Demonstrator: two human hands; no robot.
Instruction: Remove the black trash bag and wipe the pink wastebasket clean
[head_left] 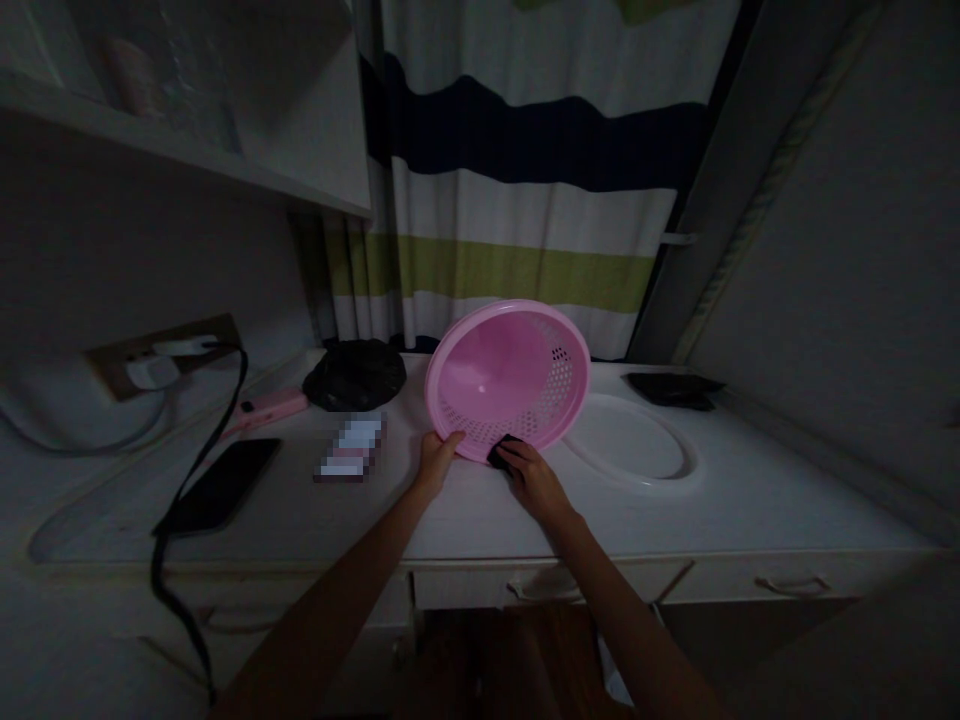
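Note:
A pink plastic basket (pixel 499 370) with perforated sides is tilted on the white desk, its mouth facing me. My left hand (pixel 436 462) grips the lower left of its rim, thumb over the edge. In my right hand (pixel 534 482) is a black cloth (pixel 504 452), pressed against the lower rim of the basket; the fingers are closed on it. Just right of the basket, a white ring (pixel 679 484) lies flat on the desk, partly hidden behind the basket.
On the left are a black plastic bag (pixel 355 374), a lit phone (pixel 352 448), a pink device (pixel 271 406) and a dark tablet (pixel 223 486) by a black cable (pixel 196 465). A black pouch (pixel 671 388) lies at the back right. A striped curtain (pixel 525 220) hangs behind; a shelf (pixel 292 170) overhangs the left.

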